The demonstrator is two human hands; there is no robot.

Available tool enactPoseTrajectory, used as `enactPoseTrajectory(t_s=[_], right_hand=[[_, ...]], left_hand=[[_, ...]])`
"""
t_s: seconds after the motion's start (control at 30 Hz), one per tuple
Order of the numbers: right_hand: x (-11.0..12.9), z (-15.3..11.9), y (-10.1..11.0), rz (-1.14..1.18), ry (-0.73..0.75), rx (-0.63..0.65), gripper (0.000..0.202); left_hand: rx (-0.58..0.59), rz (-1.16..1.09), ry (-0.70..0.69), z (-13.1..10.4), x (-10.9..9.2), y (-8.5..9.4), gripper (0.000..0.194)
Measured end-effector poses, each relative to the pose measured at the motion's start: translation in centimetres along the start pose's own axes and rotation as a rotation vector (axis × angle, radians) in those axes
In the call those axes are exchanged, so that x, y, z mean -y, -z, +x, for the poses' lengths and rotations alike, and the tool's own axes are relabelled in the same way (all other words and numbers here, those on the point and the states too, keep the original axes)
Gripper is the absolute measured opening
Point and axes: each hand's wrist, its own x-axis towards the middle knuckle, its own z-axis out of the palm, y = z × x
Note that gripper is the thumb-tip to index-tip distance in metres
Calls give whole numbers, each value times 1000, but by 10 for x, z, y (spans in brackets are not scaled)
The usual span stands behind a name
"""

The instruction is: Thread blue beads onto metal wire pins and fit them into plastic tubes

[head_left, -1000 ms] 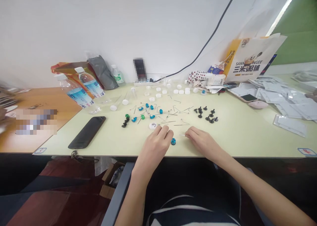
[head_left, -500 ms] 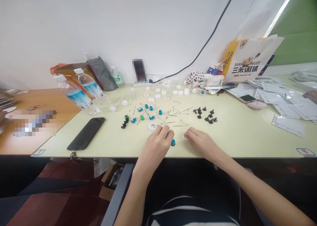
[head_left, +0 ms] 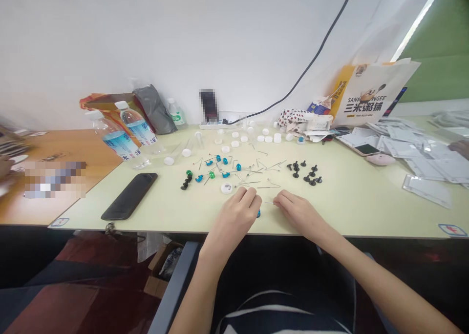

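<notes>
My left hand (head_left: 236, 217) is near the table's front edge, fingers curled down over a blue piece (head_left: 258, 213) that shows only in part beside them; what the fingertips hold is hidden. To its right, my right hand (head_left: 298, 212) pinches a thin metal pin (head_left: 269, 202), which points left. Just beyond my hands lie a round white cap (head_left: 226, 188) and scattered thin bent metal rods (head_left: 269, 186). Several blue pieces (head_left: 238, 167) and a green one (head_left: 211, 175) lie farther back. Black flat-headed pieces (head_left: 312, 182) stand to the right.
A black phone (head_left: 129, 196) and two water bottles (head_left: 122, 141) are at the left. White caps (head_left: 268, 139) and clear tubes (head_left: 187, 150) lie toward the back. White panels (head_left: 427, 190) and a paper bag (head_left: 373, 94) are at the right. Other people's hands show at both sides.
The view has shifted slightly. My left hand has moved a little right and covers more of the blue piece. My right hand still pinches the pin.
</notes>
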Motion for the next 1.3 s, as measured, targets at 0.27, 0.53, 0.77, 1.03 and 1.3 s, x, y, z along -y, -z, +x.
enactPoseTrajectory(t_s=[0.27, 0.53, 0.77, 1.03, 1.3], right_hand=[[5, 1, 6, 60, 31, -43, 19], [9, -11, 10, 46, 197, -61, 17], [12, -12, 9, 66, 198, -23, 18], [18, -6, 0, -33, 279, -57, 19], [20, -5, -2, -65, 298, -119, 14]], left_hand=[[21, -23, -33, 2, -3, 1, 24], [23, -1, -45, 1, -5, 1, 22], [49, 11, -49, 2, -4, 1, 21], [56, 30, -33, 2, -4, 1, 22], [77, 84, -39, 2, -5, 3, 23]])
